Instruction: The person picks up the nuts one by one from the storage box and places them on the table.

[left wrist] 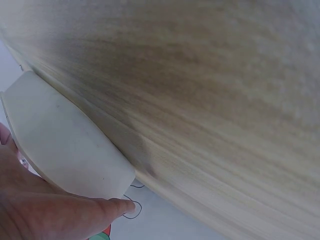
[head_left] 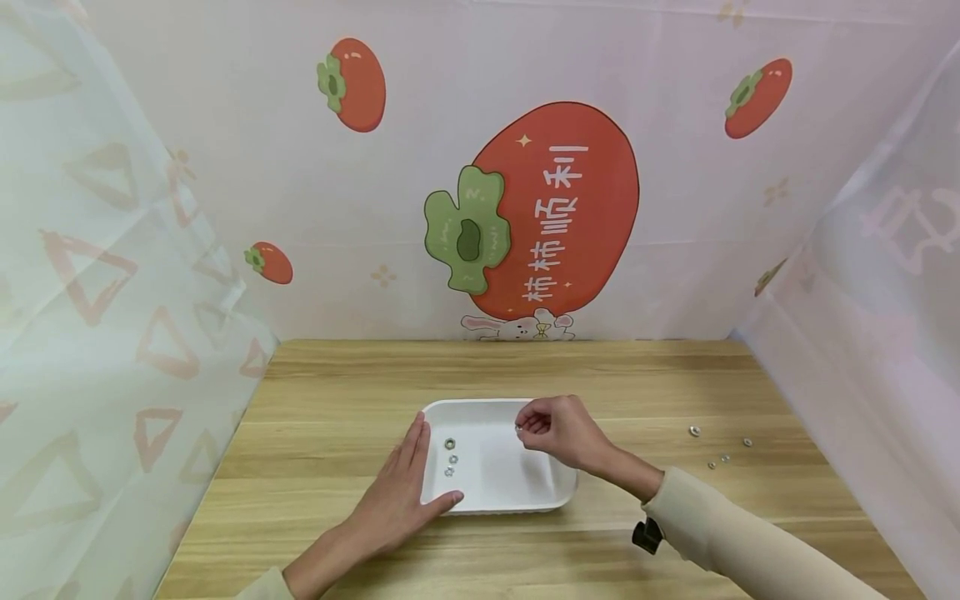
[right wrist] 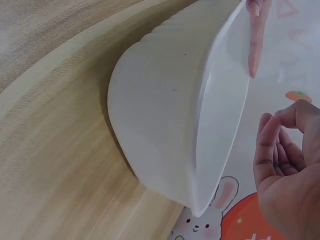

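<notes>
A white plastic tray stands on the wooden table. My left hand rests along its left rim with straight fingers, the thumb lying by the front corner. Above the tray's right part, my right hand pinches a small shiny metal nut between thumb and forefinger. In the right wrist view the fingertips meet and hide that nut. Inside the tray at the left lie a larger brassy nut, a smaller silver nut and another small silver piece.
Several small metal rings or nuts lie on the table at the right, among them a larger one and a smaller one. A printed cloth walls the table at the back and sides. A dark device sits at my right wrist.
</notes>
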